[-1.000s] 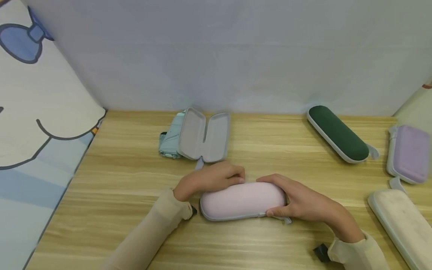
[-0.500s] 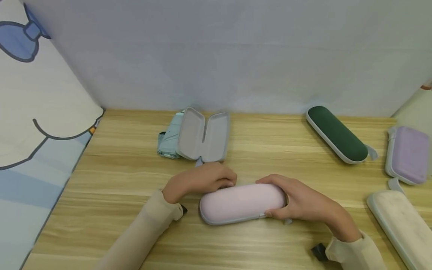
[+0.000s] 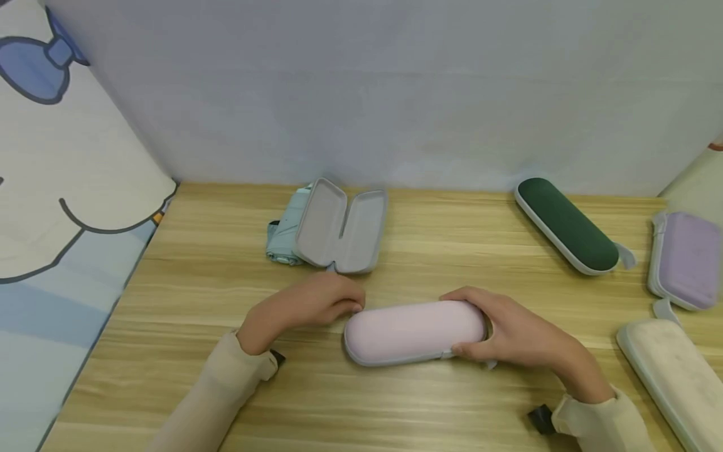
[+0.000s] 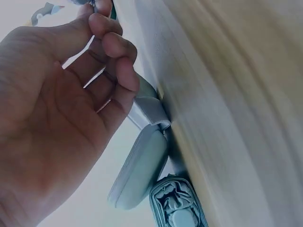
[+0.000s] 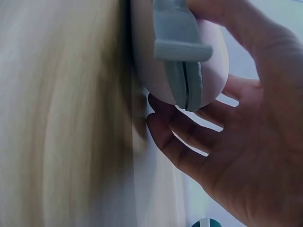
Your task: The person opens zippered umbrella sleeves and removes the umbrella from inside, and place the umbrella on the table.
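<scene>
A pale pink zippered case (image 3: 415, 333) with grey trim lies on the table, looking shut along its near side. My right hand (image 3: 516, 333) grips its right end, thumb on the near side and fingers over the far side. In the right wrist view a grey fabric tab (image 5: 177, 33) hangs over the zipper at that end. My left hand (image 3: 307, 304) is at the far left corner of the case, thumb and forefinger pinched on the small zipper pull, which is mostly hidden. The left wrist view shows those fingertips (image 4: 102, 23) together at the top edge.
Behind my left hand an open grey case (image 3: 361, 235) stands beside a folded teal umbrella (image 3: 287, 232). To the right lie a green case (image 3: 567, 226), a purple case (image 3: 689, 260) and a cream case (image 3: 674, 383). A grey cloth wall (image 3: 395, 113) borders the table's back.
My left hand has slid left along the far side of the pink case to its left corner. The right hand keeps its grip; the case has shifted slightly.
</scene>
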The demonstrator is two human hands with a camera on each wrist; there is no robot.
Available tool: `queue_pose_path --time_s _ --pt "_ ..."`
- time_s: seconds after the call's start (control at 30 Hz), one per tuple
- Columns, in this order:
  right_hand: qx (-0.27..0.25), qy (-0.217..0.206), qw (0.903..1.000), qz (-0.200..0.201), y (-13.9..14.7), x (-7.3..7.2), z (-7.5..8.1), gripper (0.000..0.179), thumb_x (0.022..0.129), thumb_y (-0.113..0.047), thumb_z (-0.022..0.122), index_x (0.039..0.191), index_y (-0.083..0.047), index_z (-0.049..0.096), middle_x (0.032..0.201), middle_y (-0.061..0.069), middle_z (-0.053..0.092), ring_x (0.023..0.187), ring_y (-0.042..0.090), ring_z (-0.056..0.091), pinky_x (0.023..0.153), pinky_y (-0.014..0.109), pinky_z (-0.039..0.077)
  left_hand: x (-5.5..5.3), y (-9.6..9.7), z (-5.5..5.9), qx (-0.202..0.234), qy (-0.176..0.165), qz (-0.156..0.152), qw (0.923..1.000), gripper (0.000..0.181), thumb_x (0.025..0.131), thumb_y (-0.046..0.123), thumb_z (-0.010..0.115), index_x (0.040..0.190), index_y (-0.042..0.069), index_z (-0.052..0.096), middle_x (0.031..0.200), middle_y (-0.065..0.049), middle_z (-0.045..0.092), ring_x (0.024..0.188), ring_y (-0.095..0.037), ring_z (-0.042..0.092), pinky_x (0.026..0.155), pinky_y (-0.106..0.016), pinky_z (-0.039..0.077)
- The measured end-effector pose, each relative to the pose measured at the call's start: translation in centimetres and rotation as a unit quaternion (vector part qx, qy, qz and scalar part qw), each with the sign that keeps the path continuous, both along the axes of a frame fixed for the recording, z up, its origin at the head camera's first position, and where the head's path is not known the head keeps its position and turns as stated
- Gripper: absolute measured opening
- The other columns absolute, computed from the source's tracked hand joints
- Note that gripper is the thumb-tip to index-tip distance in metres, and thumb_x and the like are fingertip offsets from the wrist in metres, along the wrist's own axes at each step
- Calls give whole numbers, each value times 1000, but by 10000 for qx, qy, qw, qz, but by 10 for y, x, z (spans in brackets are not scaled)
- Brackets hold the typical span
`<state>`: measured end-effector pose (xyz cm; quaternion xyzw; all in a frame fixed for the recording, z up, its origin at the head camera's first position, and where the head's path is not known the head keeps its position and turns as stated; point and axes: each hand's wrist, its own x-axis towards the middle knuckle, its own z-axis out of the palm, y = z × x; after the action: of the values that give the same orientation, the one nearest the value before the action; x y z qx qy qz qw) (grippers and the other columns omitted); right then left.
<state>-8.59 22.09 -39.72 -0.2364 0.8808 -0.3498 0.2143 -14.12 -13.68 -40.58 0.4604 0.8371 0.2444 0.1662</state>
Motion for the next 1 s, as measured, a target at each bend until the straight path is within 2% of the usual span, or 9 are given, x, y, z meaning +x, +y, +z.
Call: queue_pose_path --time_s 0.17,0.4,0.53,0.7,0.83,1.0 --pt "77 102 9998 -180 7 -2 0 61 87 -47 83 140 -39 55 126 -9 68 103 9 65 85 29 54 5 -7 6 -69 165 159 9997 22 104 14 63 82 13 64 73 6 56 71 -5 48 71 -24 47" --pt "124 291 9989 -339 12 -5 -1 58 89 -46 81 140 -34 56 128 -8 68 102 10 65 84 31 54 13 -9 13 -245 -38 519 9983 26 104 17 64 78 17 61 68 10 46 64 -2 41 63 -21 39" --pt "187 367 9985 -370 11 -7 -2 58 90 -46 80 140 -33 56 129 -6 68 102 11 65 85 32 54 19 -7 18 -227 -181 503 9983 24 101 18 68 78 18 65 63 13 43 59 2 37 58 -18 34" --pt "272 435 9978 -411 10 -8 -2 59 90 -45 80 141 -30 56 130 -4 68 102 13 65 85 33 53 32 2 23 -281 -153 426 9986 22 101 20 69 79 18 68 61 14 41 56 4 34 56 -16 31" --pt "262 402 9980 -422 10 -7 -1 59 90 -44 80 142 -29 55 130 -3 68 102 13 65 84 33 53 43 12 25 -492 299 469 9972 28 101 20 68 74 19 63 60 12 40 55 0 33 54 -18 32" --pt "236 418 9981 -399 9 -7 -1 59 91 -45 80 142 -28 56 131 -1 68 103 13 65 84 34 53 57 24 24 -692 1314 369 9882 34 100 23 69 68 19 57 58 10 39 53 -4 35 51 -23 35"
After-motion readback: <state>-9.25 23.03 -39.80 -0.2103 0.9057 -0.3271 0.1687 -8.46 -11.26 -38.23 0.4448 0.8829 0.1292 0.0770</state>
